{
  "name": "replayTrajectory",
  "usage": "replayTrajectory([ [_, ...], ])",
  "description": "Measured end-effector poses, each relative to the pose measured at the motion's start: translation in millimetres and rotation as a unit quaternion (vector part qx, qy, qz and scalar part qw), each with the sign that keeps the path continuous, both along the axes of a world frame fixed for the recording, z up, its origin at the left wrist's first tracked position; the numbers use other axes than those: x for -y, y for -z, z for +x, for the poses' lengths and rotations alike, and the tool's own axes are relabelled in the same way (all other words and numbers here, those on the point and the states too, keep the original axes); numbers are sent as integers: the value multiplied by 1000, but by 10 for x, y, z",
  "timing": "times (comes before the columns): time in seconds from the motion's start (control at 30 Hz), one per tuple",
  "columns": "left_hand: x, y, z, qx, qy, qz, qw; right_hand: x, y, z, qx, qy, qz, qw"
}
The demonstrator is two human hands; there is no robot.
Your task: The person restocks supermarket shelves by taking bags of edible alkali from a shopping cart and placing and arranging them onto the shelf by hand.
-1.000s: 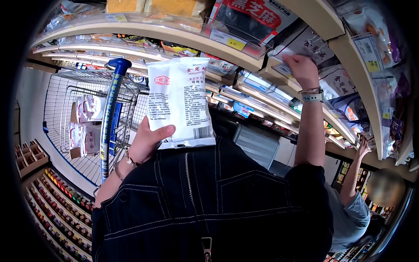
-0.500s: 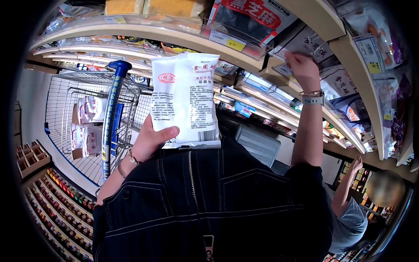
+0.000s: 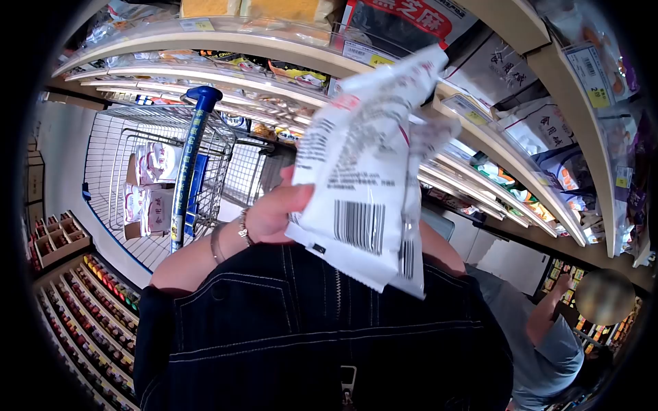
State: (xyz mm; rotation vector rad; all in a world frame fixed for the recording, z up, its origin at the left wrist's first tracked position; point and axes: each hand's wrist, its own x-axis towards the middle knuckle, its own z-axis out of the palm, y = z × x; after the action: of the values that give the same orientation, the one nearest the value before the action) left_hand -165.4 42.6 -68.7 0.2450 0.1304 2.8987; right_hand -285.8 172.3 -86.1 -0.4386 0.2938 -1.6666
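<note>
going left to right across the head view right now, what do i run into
Divided box → packs in the cart → blue handle → left hand → front packet → white shelf bag → upper right price tag.

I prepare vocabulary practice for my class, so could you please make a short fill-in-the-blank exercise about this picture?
1. The hand visibly gripping the front white packet is the person's ____ hand.
2. The striped product code on this packet's lower part is called a ____.
3. The handle of the shopping cart is mainly ____ in colour.

Missing words: left; barcode; blue.
</note>
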Motion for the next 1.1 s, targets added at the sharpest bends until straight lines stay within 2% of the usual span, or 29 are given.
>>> replayTrajectory([
  [0.07, -135, 27, 71, 96, 13, -105, 990, 44, -34, 35, 47, -9, -38, 998],
  [0.1, -137, -66, 90, 184, 51, -217, 957, 54, -49, 42, 60, -10, -54, 997],
  [0.13, -169, -129, 68, 186, 68, -229, 953, 53, -71, 53, 72, -12, -69, 995],
  [0.23, -182, -142, 77, 179, 138, -130, 965, 58, -113, 48, 99, -14, -102, 990],
  [0.37, -202, -51, 86, 191, 189, -161, 950, 59, -75, 63, 117, -1, -131, 984],
  [0.4, -203, -61, 76, 180, 205, -176, 946, 34, -33, 75, 93, 35, -138, 985],
  [0.53, -231, -66, 16, 162, 243, -188, 938, -114, -212, -27, 120, 29, -93, 988],
  [0.67, -267, -83, -90, 137, 263, -224, 928, -114, -89, -38, 148, 65, -148, 976],
  [0.77, -108, -217, -201, 111, 222, -368, 896, -381, 226, -22, 124, 263, 56, 955],
  [0.83, -39, -409, -300, 60, 78, -568, 817, -555, 75, -131, 76, 285, 79, 952],
  [0.87, -13, -384, -360, 82, 39, -532, 842, -584, 114, -172, 82, 315, 24, 945],
  [0.9, -3, -362, -401, 104, 0, -494, 863, -629, 112, -176, 36, 347, 44, 936],
  [0.93, -27, -440, -410, 30, -25, -485, 874, -674, 101, -173, -11, 378, 64, 923],
  [0.97, -72, -442, -410, -23, -51, -577, 815, -710, 82, -165, -59, 408, 83, 907],
  [1.0, -131, -506, -422, -90, -69, -676, 728, -732, 32, -134, -123, 416, 110, 894],
  [1.03, -192, -569, -439, -154, -86, -760, 625, -730, -14, -122, -112, 437, 116, 885],
  [1.1, -283, -523, -470, -128, -74, -806, 574, -731, -82, -107, -88, 481, 128, 863],
])
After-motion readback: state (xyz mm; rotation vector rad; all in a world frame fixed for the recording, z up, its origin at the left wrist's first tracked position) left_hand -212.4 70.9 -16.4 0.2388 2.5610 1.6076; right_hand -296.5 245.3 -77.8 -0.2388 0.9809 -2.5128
